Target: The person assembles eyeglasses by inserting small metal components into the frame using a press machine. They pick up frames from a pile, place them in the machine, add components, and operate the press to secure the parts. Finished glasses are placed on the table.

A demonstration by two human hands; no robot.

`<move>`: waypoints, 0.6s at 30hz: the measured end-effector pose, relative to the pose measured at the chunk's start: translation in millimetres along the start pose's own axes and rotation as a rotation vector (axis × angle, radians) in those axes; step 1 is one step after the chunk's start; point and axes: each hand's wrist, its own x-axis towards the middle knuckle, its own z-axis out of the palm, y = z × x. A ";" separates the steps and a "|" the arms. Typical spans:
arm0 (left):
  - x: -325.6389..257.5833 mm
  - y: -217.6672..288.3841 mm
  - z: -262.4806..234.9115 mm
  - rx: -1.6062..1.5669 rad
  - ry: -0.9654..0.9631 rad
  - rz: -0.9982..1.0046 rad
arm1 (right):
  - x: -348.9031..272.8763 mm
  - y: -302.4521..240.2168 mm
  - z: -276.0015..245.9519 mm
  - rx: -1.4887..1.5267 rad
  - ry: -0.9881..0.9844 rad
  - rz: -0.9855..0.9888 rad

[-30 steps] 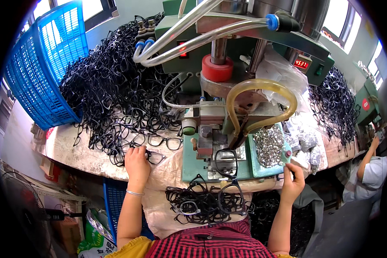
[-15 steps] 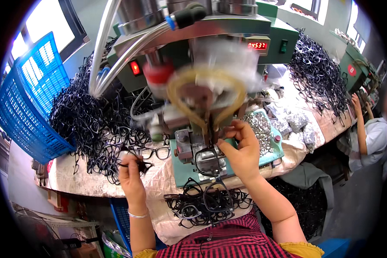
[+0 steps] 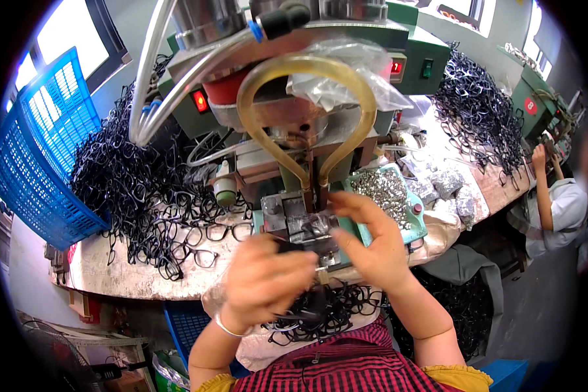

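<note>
A bench press machine (image 3: 268,117) stands in front of me, with a yellowish tube (image 3: 243,98) looping down to its metal fixture (image 3: 307,225). My right hand (image 3: 375,251) is at the fixture's right side, thumb and fingers apart, with nothing visible between them. Blurred by motion, my left hand (image 3: 264,277) crosses in front of the fixture's lower left. A dark shape shows by its fingertips, but whether it is held cannot be made out. Just below lies a pile of black eyeglass frames (image 3: 356,300) on a cloth over my lap, partly covered by the left hand.
On the bench's left are a big heap of black eyeglass frames (image 3: 137,176) and a tilted blue basket (image 3: 39,157). To the right sit a green tray (image 3: 417,225) of small metal parts and clear bags (image 3: 447,183). Another person (image 3: 562,206) works at the far right.
My left hand has swung right from the bench to the fixture. The eyeglass frame at the fixture has left it, and a dark blur shows above the lap pile. The press head has risen.
</note>
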 end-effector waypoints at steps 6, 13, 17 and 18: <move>-8.7 -8.7 21.1 -0.011 -0.095 0.070 | -8.1 92.6 -49.2 -0.813 0.122 0.074; -12.9 -9.6 28.1 -0.105 -0.040 0.061 | -9.8 113.9 -50.9 -0.744 0.254 -0.021; -19.7 20.3 9.8 -0.073 -0.141 -0.131 | -2.5 128.9 -51.1 -0.526 0.276 0.012; -17.2 36.8 -1.6 -0.194 -0.164 -0.172 | -4.4 129.3 -51.2 -0.464 0.296 0.036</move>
